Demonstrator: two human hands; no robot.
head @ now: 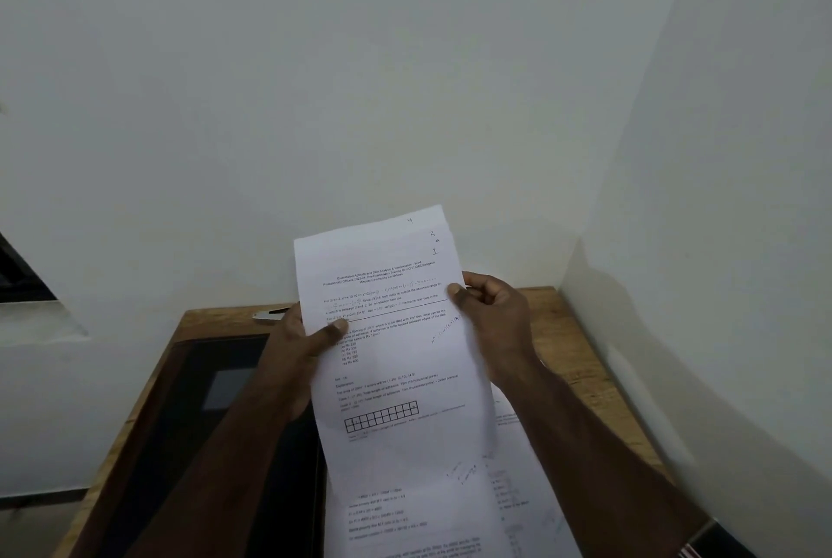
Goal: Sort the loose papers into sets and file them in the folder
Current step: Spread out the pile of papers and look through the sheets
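We hold a set of papers (396,355) up off the counter (567,359), the left hand (310,341) pinching its left edge with the thumb on the printed face, the right hand (490,314) gripping the right edge, fingers curled behind. The top corners are fanned, showing handwritten numbers, so several sheets sit together. More loose sheets (526,467) lie under our right forearm; the dark folder (216,395) lies flat beneath our left forearm, and a pen (270,315) rests just beyond the left hand.

We judge that the risks are these: the fanned sheets may slip out of order if either pinch loosens, and our right forearm could drag the loose sheets off the counter.
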